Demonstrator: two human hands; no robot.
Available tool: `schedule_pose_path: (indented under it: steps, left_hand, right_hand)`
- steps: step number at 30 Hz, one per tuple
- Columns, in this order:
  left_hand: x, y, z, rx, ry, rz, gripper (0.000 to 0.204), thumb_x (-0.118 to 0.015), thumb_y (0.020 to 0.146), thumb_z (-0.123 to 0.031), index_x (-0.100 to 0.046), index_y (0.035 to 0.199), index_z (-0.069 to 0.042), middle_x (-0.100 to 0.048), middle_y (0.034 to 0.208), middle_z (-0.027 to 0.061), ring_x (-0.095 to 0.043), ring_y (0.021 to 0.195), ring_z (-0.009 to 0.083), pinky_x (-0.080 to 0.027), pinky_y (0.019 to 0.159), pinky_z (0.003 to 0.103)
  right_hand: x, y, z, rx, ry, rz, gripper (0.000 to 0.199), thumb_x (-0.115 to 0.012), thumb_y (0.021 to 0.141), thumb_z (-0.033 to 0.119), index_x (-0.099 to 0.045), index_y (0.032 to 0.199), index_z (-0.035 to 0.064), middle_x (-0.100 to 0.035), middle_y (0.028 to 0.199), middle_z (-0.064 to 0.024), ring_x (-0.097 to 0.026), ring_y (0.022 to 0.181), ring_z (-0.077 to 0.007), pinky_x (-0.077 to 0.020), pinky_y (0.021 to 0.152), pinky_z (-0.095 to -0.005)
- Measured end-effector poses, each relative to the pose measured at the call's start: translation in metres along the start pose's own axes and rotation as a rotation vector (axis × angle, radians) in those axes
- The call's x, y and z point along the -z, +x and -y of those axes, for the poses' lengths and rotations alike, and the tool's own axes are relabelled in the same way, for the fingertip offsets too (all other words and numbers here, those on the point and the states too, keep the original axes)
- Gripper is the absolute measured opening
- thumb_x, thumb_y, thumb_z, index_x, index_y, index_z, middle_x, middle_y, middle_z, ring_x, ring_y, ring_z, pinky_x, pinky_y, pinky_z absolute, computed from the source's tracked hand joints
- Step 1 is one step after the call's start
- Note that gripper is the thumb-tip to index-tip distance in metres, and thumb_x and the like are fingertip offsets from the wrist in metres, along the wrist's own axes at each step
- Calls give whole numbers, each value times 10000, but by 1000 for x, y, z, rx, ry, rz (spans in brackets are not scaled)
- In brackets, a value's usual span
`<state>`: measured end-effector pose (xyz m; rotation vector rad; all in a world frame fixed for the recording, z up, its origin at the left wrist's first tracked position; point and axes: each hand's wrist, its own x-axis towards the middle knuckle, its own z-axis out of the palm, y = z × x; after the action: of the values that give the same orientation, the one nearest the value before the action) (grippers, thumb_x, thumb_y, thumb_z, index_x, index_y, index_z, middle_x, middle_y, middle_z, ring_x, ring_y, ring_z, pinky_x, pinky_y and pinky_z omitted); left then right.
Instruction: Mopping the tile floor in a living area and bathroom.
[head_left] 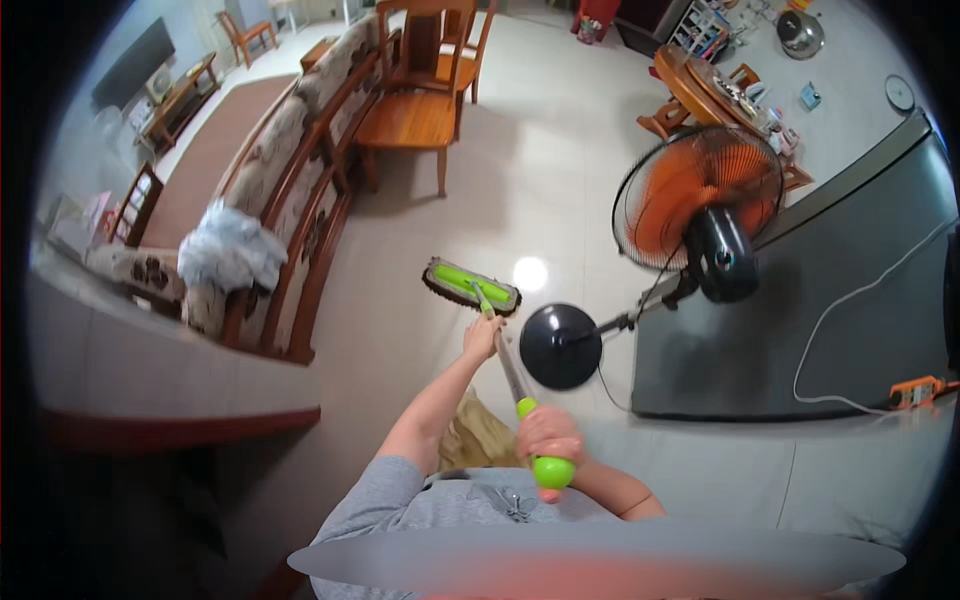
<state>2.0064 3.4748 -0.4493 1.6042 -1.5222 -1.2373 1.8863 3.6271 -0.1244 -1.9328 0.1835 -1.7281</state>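
Gripping a flat mop [471, 284], head flat on the tiled floor [560, 190] beside a fan base [560, 346]. Left hand [483, 338] closed mid-pole, right hand [548, 438] clamped on the green end (likely light, stiff, slippery metal; best held there).

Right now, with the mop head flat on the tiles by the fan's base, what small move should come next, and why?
Probably push the mop head forward: bare tile lies ahead, while the fan base sits close behind it on the right.
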Motion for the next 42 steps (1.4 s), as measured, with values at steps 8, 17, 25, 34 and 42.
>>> schedule_pose_path:
  steps: [8, 17, 25, 34, 42]
  left_hand:
    - [-1, 196, -77, -137, 623, 264, 322, -636, 735, -338, -563, 1015, -196, -545, 1053, 83, -562, 962, 278, -447, 791, 425]
    - [-23, 451, -120, -256, 606, 293, 277, -596, 766, -327, -563, 1010, -201, -524, 1123, 66, -555, 995, 266, -436, 802, 453]
    - [-41, 686, -175, -254, 595, 409, 219, -554, 806, -255, -550, 1022, -221, -498, 1156, 50, -556, 1004, 261, -427, 823, 457]
    - [-145, 932, -258, -361, 530, 508, 244, -601, 773, -256, -558, 1007, -199, -487, 1164, 69, -537, 1025, 270, -434, 829, 434]
    - [-252, 1167, -330, -345, 540, 563, 332, -639, 753, -361, -550, 1022, -188, -458, 1208, 76, -519, 1058, 271, -441, 861, 409]
  right_hand:
    - [88, 68, -170, -82, -77, -78, 448, -645, 693, 429, -486, 892, 60, -528, 614, -42, -539, 493, -209, -435, 463, -322]
    - [205, 159, -372, -105, -111, -167, 388, -606, 708, 414, -490, 809, 58, -532, 589, -27, -537, 491, -194, -446, 493, -318]
    - [304, 255, -536, -314, -260, -268, 256, -584, 638, 245, -548, 784, 38, -570, 692, -82, -556, 611, -241, -448, 583, -358]
    - [494, 315, -699, -313, -298, -399, 245, -579, 609, 217, -571, 763, 27, -570, 651, -77, -534, 561, -232, -431, 554, -345]
    - [704, 376, -866, -247, -297, -341, 270, -603, 629, 288, -570, 725, 38, -542, 582, -30, -543, 517, -207, -402, 489, -316]
